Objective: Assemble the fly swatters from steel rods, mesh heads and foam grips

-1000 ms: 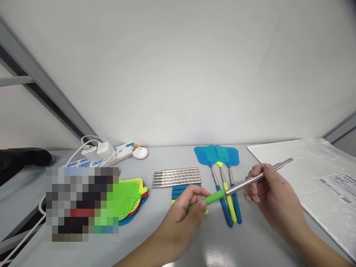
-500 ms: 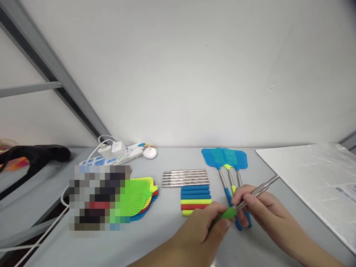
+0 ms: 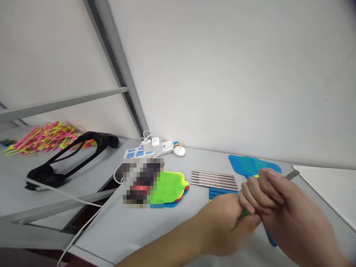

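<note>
While my L hand (image 3: 226,222) clenches the green grip (image 3: 244,214), glimpsed btwn both hands, and my R hand (image 3: 286,207) grips the metal rod (image 3: 293,174), tip poking out beyond, I'm prob. joining them, so next push needs firm, straight alignment.

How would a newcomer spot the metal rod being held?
Find the white panel on the right of the grey table. Near its far-left corner in view, a metal rod pokes from the closed right hand. Unlike the loose rods lying side by side, it is gripped.
</note>
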Demonstrator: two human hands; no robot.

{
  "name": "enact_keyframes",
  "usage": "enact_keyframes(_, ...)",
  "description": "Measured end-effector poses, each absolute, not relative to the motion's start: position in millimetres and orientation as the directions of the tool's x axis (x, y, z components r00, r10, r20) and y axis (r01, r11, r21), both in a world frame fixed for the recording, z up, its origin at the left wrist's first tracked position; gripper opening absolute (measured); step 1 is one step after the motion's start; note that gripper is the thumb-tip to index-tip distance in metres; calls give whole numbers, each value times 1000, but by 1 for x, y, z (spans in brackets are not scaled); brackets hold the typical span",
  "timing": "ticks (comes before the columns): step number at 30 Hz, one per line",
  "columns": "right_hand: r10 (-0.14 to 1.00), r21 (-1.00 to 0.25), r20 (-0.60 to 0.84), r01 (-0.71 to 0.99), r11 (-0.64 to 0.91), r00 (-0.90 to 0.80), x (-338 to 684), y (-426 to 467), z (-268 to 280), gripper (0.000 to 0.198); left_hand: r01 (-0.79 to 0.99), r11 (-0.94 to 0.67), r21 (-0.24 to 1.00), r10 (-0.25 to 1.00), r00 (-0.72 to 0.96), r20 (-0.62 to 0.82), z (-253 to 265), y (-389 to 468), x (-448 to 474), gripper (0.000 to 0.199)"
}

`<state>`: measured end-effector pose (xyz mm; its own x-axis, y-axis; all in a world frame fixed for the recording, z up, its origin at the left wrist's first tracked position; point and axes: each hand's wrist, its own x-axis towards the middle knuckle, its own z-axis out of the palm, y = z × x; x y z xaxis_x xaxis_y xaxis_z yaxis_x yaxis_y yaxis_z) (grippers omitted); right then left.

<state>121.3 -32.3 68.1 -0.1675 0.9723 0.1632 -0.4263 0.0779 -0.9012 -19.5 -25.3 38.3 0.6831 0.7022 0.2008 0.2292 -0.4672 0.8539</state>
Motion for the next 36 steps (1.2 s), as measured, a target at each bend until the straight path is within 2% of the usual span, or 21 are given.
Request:
enact_keyframes(2, 963, -900, 182, -429, 81, -200, 102, -28, 66, 48, 258, -434, 863, 727, 666, 167, 47, -26, -38, 19)
enact_keyframes(7, 922, -949, 96, -313, -29, -375, 58, -27, 53, 57, 407, -276, 871, 881, 470, 60, 31, -53, -89, 19)
enact_keyframes(11, 905, -968, 49, -243, -61, -422, 42, -32, 50, 58, 410, -274, 870, 910, 403, 96, 9, -73, -109, 11)
enact_keyframes(15, 877, -967, 39, -239, -87, -478, 39, -36, 46, 57, 434, -230, 871, 935, 346, 74, -2, -78, -110, 15)
enact_keyframes(18, 866, -971, 17, -215, -105, -499, 41, -39, 36, 53, 457, -208, 865, 929, 368, 29, -9, -77, -104, 15)
enact_keyframes(25, 832, -994, -74, -25, -105, -549, 49, -39, 18, 49, 345, -240, 907, 905, 418, 80, -3, -74, -98, 32)
enact_keyframes(31, 813, -999, -42, 15, -41, -580, 55, -39, 13, 49, 322, -190, 927, 925, 376, 58, -3, -74, -87, 40)
enact_keyframes(36, 774, -993, 18, 79, 88, -633, 59, -42, 16, 46, 322, -233, 918, 914, 395, 94, 4, -80, -86, 41)
